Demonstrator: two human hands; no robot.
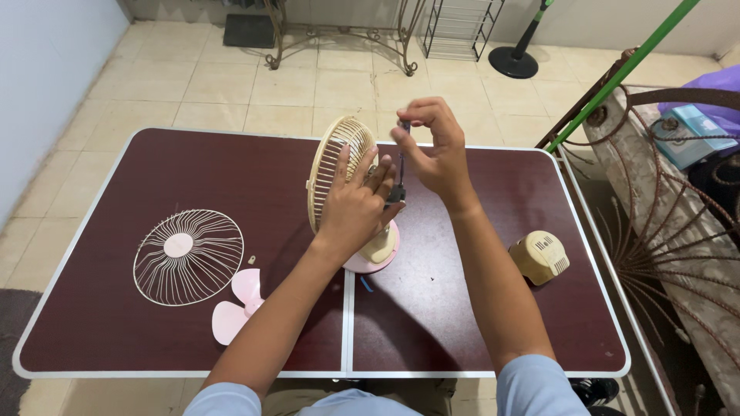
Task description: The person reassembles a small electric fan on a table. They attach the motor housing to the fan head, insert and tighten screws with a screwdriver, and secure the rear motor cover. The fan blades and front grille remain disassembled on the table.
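Note:
A small table fan stands partly taken apart on the dark red folding table [193,166]. Its cream rear grille [333,166] is upright, and its pink base [376,260] rests near the table's middle seam. My left hand [353,206] lies flat against the back of the fan, steadying it. My right hand [432,146] pinches the top of a thin dark screwdriver [401,166], held upright and pointing down into the fan's motor area behind the grille.
The white front grille [187,254] lies flat at the left, with a pink fan blade [237,304] and a tiny part [251,260] beside it. A cream motor cover [539,256] sits at the right. A green pole [617,77] and a metal-framed bench stand right of the table.

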